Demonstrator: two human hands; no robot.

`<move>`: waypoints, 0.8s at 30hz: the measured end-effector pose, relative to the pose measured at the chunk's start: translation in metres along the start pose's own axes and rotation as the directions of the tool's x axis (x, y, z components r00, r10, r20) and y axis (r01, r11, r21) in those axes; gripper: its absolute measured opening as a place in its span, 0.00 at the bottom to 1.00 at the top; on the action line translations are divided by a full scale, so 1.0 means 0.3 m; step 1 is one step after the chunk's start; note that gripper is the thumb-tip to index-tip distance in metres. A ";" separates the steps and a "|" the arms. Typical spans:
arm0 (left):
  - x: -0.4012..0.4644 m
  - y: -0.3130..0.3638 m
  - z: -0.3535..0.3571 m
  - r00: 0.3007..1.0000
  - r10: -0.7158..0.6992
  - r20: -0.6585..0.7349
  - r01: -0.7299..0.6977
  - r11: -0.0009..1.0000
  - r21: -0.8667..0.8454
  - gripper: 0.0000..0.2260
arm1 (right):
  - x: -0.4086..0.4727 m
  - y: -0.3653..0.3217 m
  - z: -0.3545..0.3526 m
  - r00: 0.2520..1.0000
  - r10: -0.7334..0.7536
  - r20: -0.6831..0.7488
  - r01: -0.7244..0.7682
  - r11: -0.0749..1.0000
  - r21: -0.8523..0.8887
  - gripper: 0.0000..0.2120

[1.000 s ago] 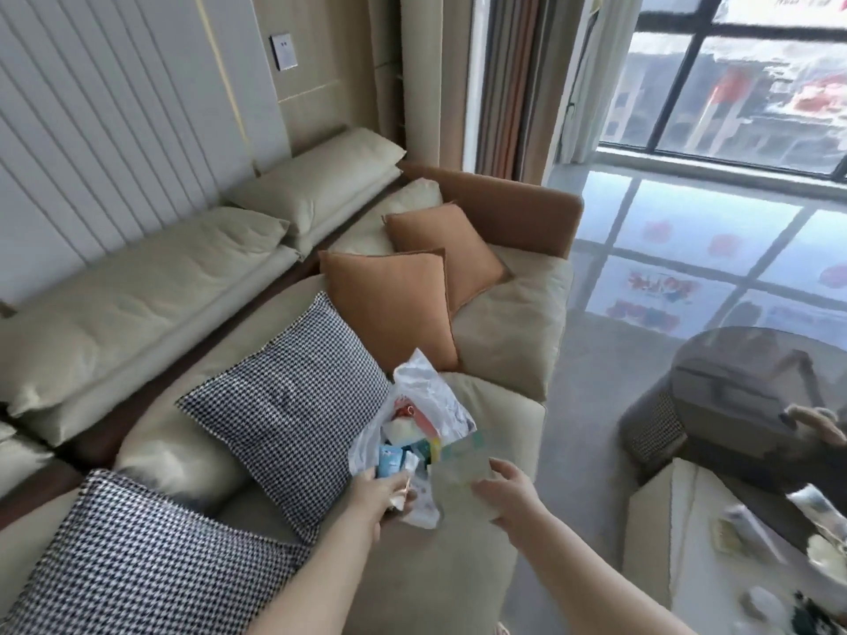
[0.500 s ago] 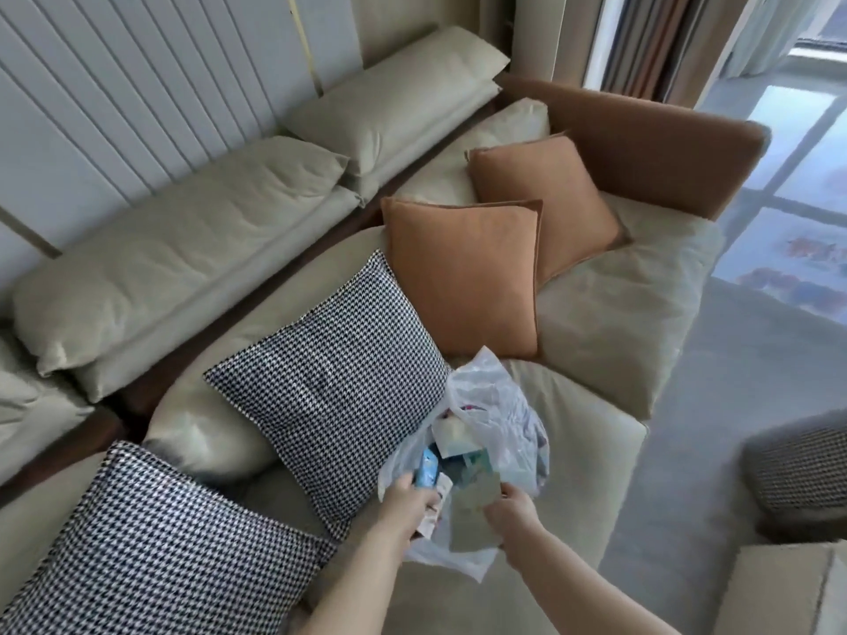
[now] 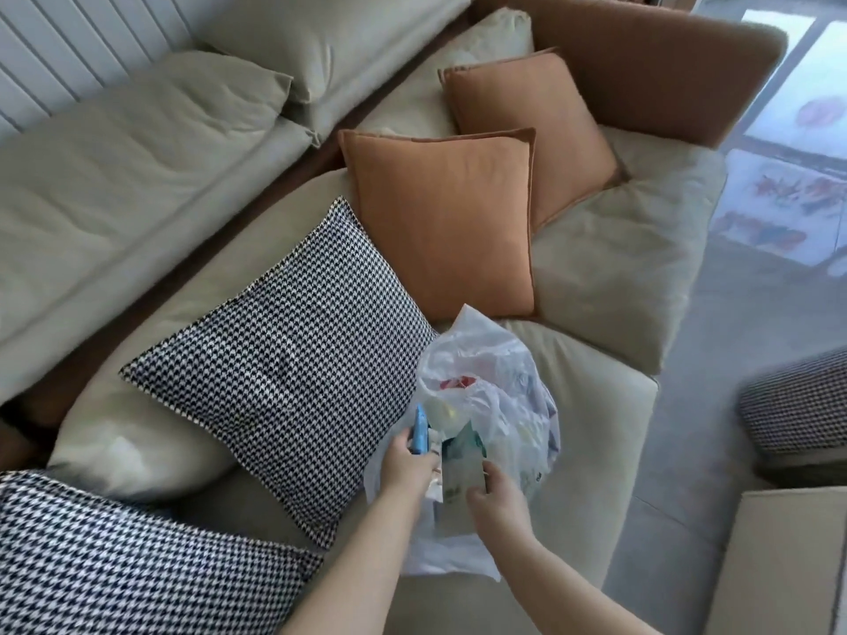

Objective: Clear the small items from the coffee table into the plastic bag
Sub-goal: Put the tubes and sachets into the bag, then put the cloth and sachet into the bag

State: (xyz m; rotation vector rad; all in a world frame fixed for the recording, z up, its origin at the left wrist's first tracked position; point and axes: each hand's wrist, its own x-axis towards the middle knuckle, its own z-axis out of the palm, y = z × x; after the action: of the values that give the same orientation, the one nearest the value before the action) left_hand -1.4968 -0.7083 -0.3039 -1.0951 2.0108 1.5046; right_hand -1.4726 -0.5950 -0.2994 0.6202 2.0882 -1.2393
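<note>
Both hands work the plastic bag [image 3: 486, 401]: left hand [image 3: 405, 469] pinches a blue item [image 3: 420, 430], right hand [image 3: 497, 497] grips a packet [image 3: 458, 485]. Thin, slippery film, I judge; I'd hold its rim.

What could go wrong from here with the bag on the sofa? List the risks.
1. The plastic bag sits limp on the soft sofa seat near its front edge; it might slump and spill onto the floor.
2. The left hand holds a blue item at the bag's rim; it could drop outside.
3. The right hand grips a pale packet only partly in.
</note>
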 end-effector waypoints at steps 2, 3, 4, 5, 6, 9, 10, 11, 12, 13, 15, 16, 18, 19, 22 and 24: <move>0.002 -0.014 0.000 0.999 0.019 0.030 -0.018 1.000 -0.022 0.24 | -0.025 0.016 0.025 1.000 -0.011 -0.009 0.011 1.000 -0.013 0.21; 0.000 -0.018 -0.002 0.999 0.030 0.040 -0.029 0.999 -0.023 0.24 | -0.032 0.019 0.034 1.000 -0.007 -0.010 0.007 1.000 -0.019 0.20; -0.005 -0.018 -0.004 0.998 0.047 0.047 -0.046 0.999 -0.022 0.25 | -0.039 0.017 0.038 1.000 -0.006 -0.008 0.006 1.000 -0.025 0.20; -0.008 -0.020 -0.007 0.997 0.057 0.056 -0.056 0.998 -0.017 0.25 | -0.039 0.018 0.043 1.000 -0.001 -0.011 0.001 1.000 -0.029 0.21; -0.012 -0.021 -0.010 0.996 0.065 0.069 -0.065 0.998 -0.015 0.26 | -0.035 0.016 0.046 1.000 0.010 -0.017 -0.011 1.000 -0.018 0.23; -0.010 -0.017 -0.024 0.991 0.089 0.104 -0.087 0.996 -0.019 0.28 | 0.005 0.005 0.036 0.997 0.018 -0.079 -0.012 0.998 0.069 0.25; -0.001 -0.014 -0.028 0.988 0.104 0.113 -0.101 0.994 -0.029 0.29 | 0.026 -0.005 0.026 0.993 0.002 -0.119 0.010 0.995 0.098 0.25; 0.011 -0.010 -0.032 0.985 0.117 0.126 -0.113 0.993 -0.036 0.31 | 0.049 -0.014 0.016 0.987 -0.024 -0.158 0.044 0.991 0.127 0.24; 0.022 -0.006 -0.036 0.982 0.128 0.142 -0.124 0.991 -0.041 0.33 | 0.066 -0.024 0.005 0.983 -0.049 -0.177 0.078 0.984 0.158 0.26; 0.030 0.000 -0.042 0.978 0.134 0.158 -0.127 0.991 -0.050 0.35 | 0.084 -0.027 -0.004 0.981 -0.075 -0.179 0.108 0.977 0.183 0.30; 0.037 0.006 -0.051 0.972 0.146 0.181 -0.136 0.988 -0.067 0.36 | 0.090 -0.030 -0.018 0.982 -0.105 -0.154 0.137 0.967 0.214 0.37; 0.034 0.007 -0.054 0.970 0.150 0.189 -0.140 0.988 -0.069 0.35 | 0.087 -0.028 -0.024 0.983 -0.104 -0.151 0.136 0.966 0.219 0.37; 0.025 -0.002 -0.051 0.973 0.131 0.191 -0.122 0.991 -0.058 0.34 | 0.073 -0.009 -0.033 0.982 -0.087 -0.168 0.121 0.971 0.205 0.34; 0.019 -0.010 -0.043 0.975 0.121 0.188 -0.116 0.993 -0.036 0.33 | 0.065 0.006 -0.037 0.981 -0.076 -0.178 0.112 0.973 0.202 0.32; -0.009 -0.033 -0.005 0.969 0.131 0.207 -0.146 0.988 0.056 0.29 | 0.016 0.063 -0.059 0.982 -0.032 -0.185 0.071 0.976 0.208 0.27; -0.051 -0.047 0.035 0.958 0.143 0.250 -0.179 0.975 0.128 0.25 | -0.020 0.107 -0.084 0.979 -0.006 -0.202 0.048 0.978 0.204 0.24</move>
State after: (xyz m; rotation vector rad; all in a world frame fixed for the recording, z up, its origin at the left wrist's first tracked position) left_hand -1.4779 -0.6950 -0.3054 -0.6679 2.0428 1.4569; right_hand -1.4538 -0.5587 -0.3052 0.8443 2.1504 -1.4779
